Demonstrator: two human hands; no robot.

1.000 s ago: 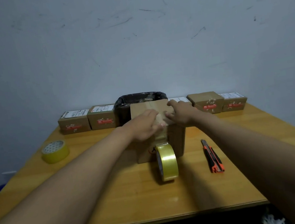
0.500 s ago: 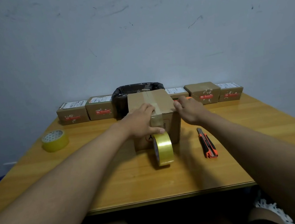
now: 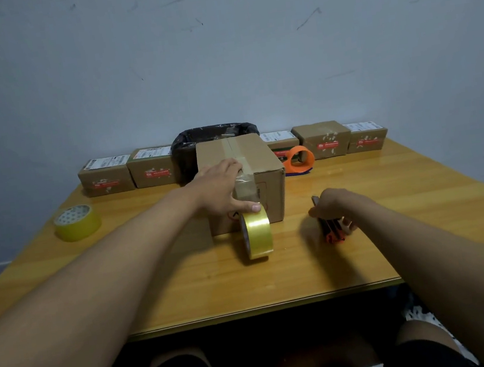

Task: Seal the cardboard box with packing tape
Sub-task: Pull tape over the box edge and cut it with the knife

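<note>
Right hand [image 3: 333,207] has dropped from the cardboard box [image 3: 242,180] onto the utility knife [image 3: 332,231], fingers curling around it; left hand [image 3: 220,190], fingers spread, pins tape by the packing tape roll [image 3: 256,233].

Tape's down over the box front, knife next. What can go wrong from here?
1. The left hand pins the tape just above the tape roll; a cut there passes close to its thumb.
2. The right hand covers the knife; its grip looks unsettled.
3. The roll stands on edge and may roll.
</note>
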